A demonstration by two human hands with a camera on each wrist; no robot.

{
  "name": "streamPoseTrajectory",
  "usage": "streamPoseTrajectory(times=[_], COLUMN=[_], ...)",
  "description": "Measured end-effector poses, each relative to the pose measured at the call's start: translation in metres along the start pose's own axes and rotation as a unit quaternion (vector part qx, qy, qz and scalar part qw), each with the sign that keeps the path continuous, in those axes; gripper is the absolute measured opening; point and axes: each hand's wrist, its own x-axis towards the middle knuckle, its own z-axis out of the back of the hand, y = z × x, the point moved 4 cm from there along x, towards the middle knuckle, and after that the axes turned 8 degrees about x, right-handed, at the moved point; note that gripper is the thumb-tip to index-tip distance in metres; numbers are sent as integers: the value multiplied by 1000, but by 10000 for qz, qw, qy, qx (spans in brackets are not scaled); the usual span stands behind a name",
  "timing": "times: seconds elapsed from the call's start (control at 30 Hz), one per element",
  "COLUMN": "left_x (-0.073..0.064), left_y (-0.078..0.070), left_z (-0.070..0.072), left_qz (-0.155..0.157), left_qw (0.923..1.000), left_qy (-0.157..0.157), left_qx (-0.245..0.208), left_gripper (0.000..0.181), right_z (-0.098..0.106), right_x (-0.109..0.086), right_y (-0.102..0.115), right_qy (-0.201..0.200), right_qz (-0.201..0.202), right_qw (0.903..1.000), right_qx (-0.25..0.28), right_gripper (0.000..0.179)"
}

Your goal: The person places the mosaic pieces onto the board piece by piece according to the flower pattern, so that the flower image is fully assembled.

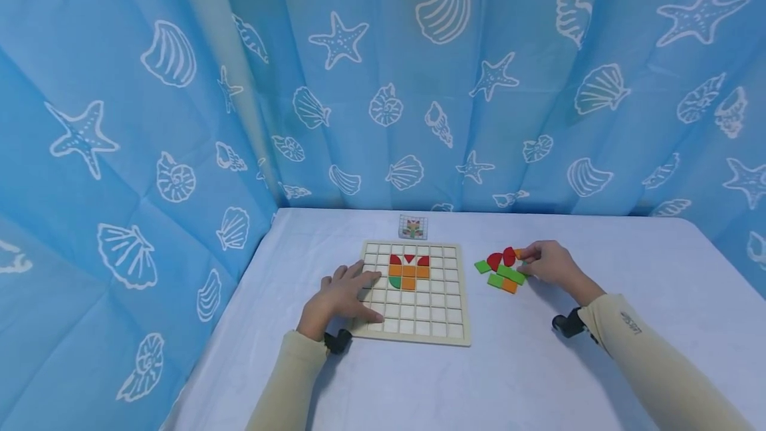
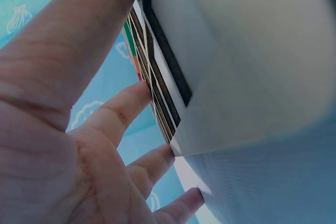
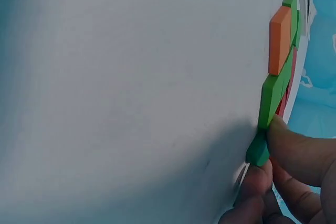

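Observation:
My left hand (image 1: pixel 342 291) rests with spread fingers on the left side of a pale gridded board (image 1: pixel 439 311); in the left wrist view its fingertips touch the board's edge. On the board lie two red curved pieces, a red triangle (image 1: pixel 409 259), several orange squares (image 1: pixel 408 271) and a green quarter circle (image 1: pixel 394 282). To the right of the board, my right hand (image 1: pixel 553 263) is at a loose pile of pieces. In the right wrist view, its thumb and finger pinch a dark green piece (image 3: pixel 257 149), whose full shape is hidden.
The pile holds light green pieces (image 1: pixel 507 275), red curved pieces (image 1: pixel 494 261) and an orange piece (image 1: pixel 509 286). A small pattern card (image 1: pixel 421 235) lies behind the board on the white-covered table (image 1: pixel 419 391). A blue shell-print curtain (image 1: pixel 371 151) stands behind and to the left.

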Motion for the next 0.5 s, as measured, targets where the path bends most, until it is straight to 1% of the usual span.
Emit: streamPoseTrajectory(times=[0.2, 0.33, 0.43, 0.5], left_x=[-1, -2, -2, -3], left_y=[1, 1, 0, 0], left_z=[3, 3, 3, 3], left_qz=[-13, -55, -105, -115], left_qw=[10000, 10000, 9999, 9999], left_qy=[-11, -14, -27, -31], left_qx=[-4, 2, -6, -28], left_gripper=[93, 92, 92, 92], right_z=[1, 5, 10, 13], right_x=[-2, -5, -7, -9], right_y=[-5, -11, -12, -11], right_qy=[152, 333, 386, 346], right_qz=[-13, 68, 124, 119], right_qw=[9999, 9994, 9990, 9986], right_qx=[-67, -11, 191, 377], right_gripper=[37, 33, 34, 36])
